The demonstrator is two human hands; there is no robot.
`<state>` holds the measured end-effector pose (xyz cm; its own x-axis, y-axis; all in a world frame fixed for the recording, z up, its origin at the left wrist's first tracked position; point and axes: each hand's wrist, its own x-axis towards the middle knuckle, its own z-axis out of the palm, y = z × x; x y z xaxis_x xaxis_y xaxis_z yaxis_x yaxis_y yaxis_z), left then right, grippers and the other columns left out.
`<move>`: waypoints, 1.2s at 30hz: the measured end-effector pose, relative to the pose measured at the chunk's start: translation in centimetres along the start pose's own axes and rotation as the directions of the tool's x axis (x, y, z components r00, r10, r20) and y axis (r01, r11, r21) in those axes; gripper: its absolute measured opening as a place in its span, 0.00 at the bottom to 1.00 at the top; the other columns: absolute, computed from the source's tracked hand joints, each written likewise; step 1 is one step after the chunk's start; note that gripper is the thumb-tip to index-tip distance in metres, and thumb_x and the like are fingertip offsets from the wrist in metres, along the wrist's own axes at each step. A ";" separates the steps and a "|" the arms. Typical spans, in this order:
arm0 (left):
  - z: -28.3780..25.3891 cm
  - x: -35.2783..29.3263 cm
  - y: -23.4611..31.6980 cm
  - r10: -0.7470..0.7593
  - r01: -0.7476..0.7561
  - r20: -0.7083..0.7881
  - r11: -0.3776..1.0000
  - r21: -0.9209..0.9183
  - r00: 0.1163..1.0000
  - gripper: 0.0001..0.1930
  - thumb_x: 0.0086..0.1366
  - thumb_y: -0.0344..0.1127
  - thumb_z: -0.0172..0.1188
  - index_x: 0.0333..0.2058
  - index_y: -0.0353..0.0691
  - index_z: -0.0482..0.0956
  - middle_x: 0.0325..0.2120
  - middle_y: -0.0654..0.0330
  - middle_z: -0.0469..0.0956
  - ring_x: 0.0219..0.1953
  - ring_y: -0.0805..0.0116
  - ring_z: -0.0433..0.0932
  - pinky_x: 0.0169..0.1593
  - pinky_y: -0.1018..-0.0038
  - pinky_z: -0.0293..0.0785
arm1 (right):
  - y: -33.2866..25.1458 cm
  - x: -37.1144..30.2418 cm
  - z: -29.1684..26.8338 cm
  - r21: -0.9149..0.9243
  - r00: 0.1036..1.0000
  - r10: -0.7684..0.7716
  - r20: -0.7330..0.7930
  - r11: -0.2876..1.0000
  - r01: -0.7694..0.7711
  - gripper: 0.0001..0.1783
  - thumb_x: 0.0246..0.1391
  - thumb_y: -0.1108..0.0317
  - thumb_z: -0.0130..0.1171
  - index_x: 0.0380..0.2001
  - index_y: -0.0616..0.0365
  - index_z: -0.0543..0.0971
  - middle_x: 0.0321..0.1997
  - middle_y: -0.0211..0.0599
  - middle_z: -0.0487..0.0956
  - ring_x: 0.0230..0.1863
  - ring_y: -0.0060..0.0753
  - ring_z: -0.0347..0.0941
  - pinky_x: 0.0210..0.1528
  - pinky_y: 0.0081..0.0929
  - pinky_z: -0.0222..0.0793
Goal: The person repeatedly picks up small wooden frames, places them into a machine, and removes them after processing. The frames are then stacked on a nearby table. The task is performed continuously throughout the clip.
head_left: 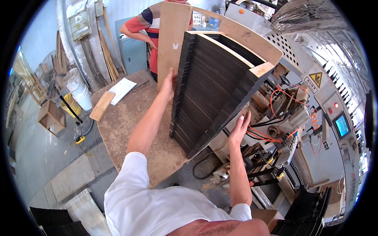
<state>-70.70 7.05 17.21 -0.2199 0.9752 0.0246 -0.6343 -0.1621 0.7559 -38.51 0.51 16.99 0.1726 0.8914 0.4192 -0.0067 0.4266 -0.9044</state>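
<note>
A large dark, slatted wooden piece [210,86] with pale, bare wood at its upper end stands tilted between my hands. Its lower end meets the edge of a worn brown worktable [136,114]. On its left side, my left hand [168,85] grips the edge, with some fingers hidden behind it. My right hand [239,128] bears against the right side with the thumb apart, holding the piece from there. Behind it rise a tall plain board [170,43] and a curved wooden panel [248,34].
A small wooden block [102,105] and a white slab [123,90] lie on the table. Machinery with orange hoses [271,135] and a lit screen [341,125] fills the right. Another person [151,23] stands beyond the table. Buckets [78,88] and a fan [53,74] stand left.
</note>
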 end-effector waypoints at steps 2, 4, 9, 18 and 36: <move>-2.2 -1.1 0.1 0.097 -0.098 -0.107 0.995 -0.006 0.989 0.35 0.65 0.63 0.43 0.53 0.33 0.68 0.51 0.50 0.71 0.52 0.57 0.71 0.57 0.62 0.65 | 2.0 -0.9 -2.0 0.043 0.999 0.049 -0.015 0.998 -0.048 0.38 0.62 0.55 0.49 0.66 0.65 0.48 0.69 0.52 0.50 0.69 0.42 0.48 0.68 0.32 0.44; -3.1 -4.1 -1.0 0.180 -0.190 -0.199 0.981 -0.034 0.963 0.36 0.65 0.63 0.43 0.53 0.32 0.67 0.51 0.50 0.70 0.52 0.57 0.70 0.57 0.62 0.64 | 4.6 -2.1 -5.2 0.093 0.991 0.132 -0.039 0.987 -0.127 0.41 0.59 0.54 0.55 0.64 0.67 0.50 0.69 0.54 0.51 0.69 0.41 0.49 0.67 0.32 0.47; -3.6 -15.1 -5.7 0.089 -0.122 -0.267 0.987 -0.109 0.959 0.28 0.64 0.57 0.50 0.45 0.34 0.70 0.40 0.54 0.74 0.44 0.61 0.73 0.52 0.66 0.68 | 10.8 -6.9 -13.8 -0.064 0.938 0.341 -0.064 0.936 -0.345 0.36 0.55 0.60 0.60 0.59 0.71 0.60 0.55 0.50 0.71 0.53 0.35 0.69 0.52 0.27 0.64; 6.1 -29.7 -22.2 -0.485 0.442 0.266 0.873 0.208 0.833 0.12 0.67 0.40 0.51 0.39 0.37 0.75 0.31 0.58 0.79 0.32 0.67 0.78 0.37 0.73 0.76 | 3.0 -9.9 -25.5 -0.578 0.917 0.387 0.096 0.772 -0.266 0.26 0.48 0.62 0.63 0.48 0.66 0.72 0.45 0.49 0.78 0.43 0.45 0.77 0.45 0.33 0.72; 24.2 -34.9 -42.7 -0.861 0.372 0.295 0.455 0.809 0.414 0.16 0.67 0.42 0.52 0.46 0.37 0.73 0.36 0.59 0.78 0.37 0.72 0.77 0.40 0.76 0.75 | -32.8 -25.1 -72.1 -0.809 0.829 -0.108 -0.549 -0.177 -0.560 0.13 0.49 0.65 0.58 0.33 0.63 0.72 0.30 0.47 0.78 0.36 0.50 0.75 0.39 0.39 0.67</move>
<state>-18.00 -16.46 -0.08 0.6739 0.5874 -0.4482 0.2287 0.4109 0.8825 28.41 -46.91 30.36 0.6848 0.6080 0.4017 0.7019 -0.6985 -0.1392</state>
